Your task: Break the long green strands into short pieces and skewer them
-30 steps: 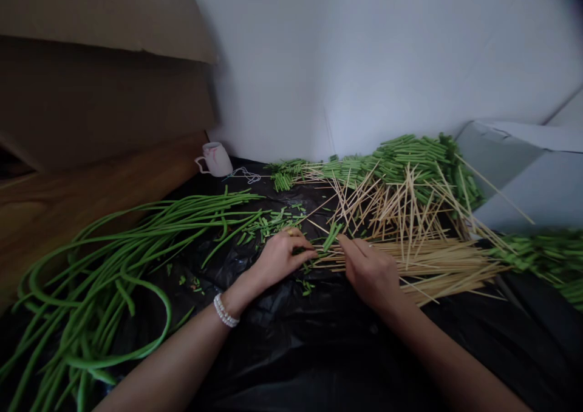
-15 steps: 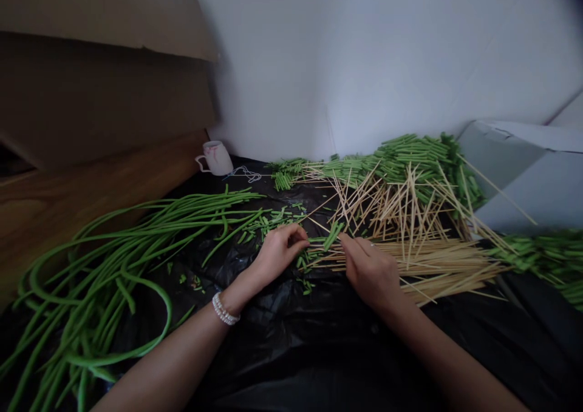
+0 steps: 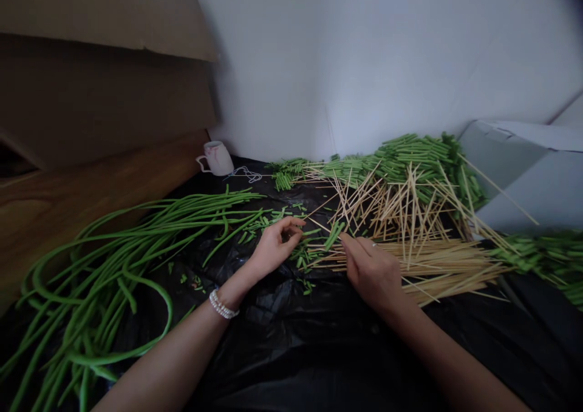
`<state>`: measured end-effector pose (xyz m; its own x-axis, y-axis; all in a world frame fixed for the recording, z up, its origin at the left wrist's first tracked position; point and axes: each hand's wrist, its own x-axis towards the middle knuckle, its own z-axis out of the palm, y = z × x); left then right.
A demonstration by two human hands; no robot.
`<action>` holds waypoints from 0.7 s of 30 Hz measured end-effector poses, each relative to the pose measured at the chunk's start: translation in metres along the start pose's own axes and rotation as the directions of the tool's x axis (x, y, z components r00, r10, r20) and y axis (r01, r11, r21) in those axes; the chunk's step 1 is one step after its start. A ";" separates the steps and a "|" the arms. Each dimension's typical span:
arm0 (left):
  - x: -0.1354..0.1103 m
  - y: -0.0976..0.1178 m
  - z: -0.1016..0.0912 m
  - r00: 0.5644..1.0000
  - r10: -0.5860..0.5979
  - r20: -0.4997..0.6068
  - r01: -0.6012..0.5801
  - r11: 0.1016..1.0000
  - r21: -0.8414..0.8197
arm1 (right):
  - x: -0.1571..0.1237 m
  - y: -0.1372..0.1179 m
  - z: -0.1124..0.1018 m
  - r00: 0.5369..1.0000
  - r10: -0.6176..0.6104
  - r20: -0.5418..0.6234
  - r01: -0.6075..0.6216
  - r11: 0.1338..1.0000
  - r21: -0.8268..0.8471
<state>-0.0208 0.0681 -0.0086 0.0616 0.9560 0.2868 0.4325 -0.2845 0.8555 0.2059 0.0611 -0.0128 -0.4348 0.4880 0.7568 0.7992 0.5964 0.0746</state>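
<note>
My right hand (image 3: 371,272) is closed in a pinch around a thin bamboo skewer (image 3: 319,222) that points up and to the left. Short cut pieces of green bean (image 3: 334,234) sit on the skewer just beyond my fingertips. To the left, my left hand (image 3: 279,245) hovers with thumb and forefinger curved and a gap between them. One loose bean piece (image 3: 312,232) shows close to its fingertips; whether they touch it I cannot tell. More cut pieces (image 3: 303,257) lie scattered under and between my hands.
Long green beans (image 3: 150,218) spread over black plastic sheeting (image 3: 282,351) at left. Bare skewers (image 3: 450,266) lie right, below a pile of bean-loaded skewers (image 3: 414,157). A mug (image 3: 217,158) stands by the wall, with string (image 3: 248,173) beside it. A cardboard box (image 3: 104,90) rises left.
My left hand has moved slightly up and left, and its thumb and forefinger have parted. My right hand holds the skewer in nearly the same place.
</note>
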 end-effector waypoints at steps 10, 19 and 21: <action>-0.007 0.013 0.010 0.995 -0.017 0.103 0.031 0.989 -0.142 | 0.001 -0.007 -0.001 0.999 -0.038 -0.030 0.041 0.995 0.091; -0.007 0.020 0.004 0.983 -0.081 0.162 0.112 0.974 -0.196 | -0.001 -0.006 0.000 0.996 -0.091 0.018 0.090 0.995 0.047; -0.005 0.019 0.001 0.989 -0.091 0.115 0.116 0.966 -0.231 | 0.000 -0.006 -0.001 0.996 -0.092 -0.018 0.093 0.995 0.041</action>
<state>-0.0116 0.0578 0.0059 0.1254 0.9798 0.1560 0.2176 -0.1806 0.9592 0.2021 0.0570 -0.0127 -0.4989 0.4191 0.7586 0.7378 0.6646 0.1181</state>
